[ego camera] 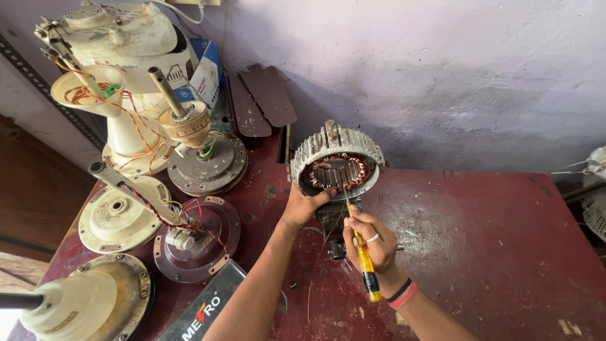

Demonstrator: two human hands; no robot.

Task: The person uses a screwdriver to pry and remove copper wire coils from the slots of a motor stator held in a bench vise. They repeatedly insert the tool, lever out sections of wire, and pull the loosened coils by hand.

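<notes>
Left hand: the left hand [304, 205] is closed on the lower rim of the motor core [338, 165], fingers curled onto the ring's edge, holding it tilted up on its side.
Right hand: the right hand [372, 246] is wrapped around a yellow screwdriver [364, 259]; a ring sits on one finger, and black and red bands circle the wrist.
Screwdriver: its handle runs down past the wrist, and the thin shaft points up to the bottom edge of the motor core; whether the tip touches the windings is hard to tell from here.
Motor core: a round ribbed metal ring with copper windings inside, standing at the back middle of the table, near the wall, just above both hands.
Table: a worn dark-red table [492, 252], scratched, with bits of wire and scraps on it.
Loose wire: a thin copper wire [314, 278] hangs down from the core between the two forearms.
Left side: several ceiling fan parts, among them a cream fan housing [120, 218], a brown fan cover [205, 161] with a rod and a red base plate [208, 246] with coloured wires.
Back wall: dark fan blades [262, 98] lean against the pale wall.
</notes>
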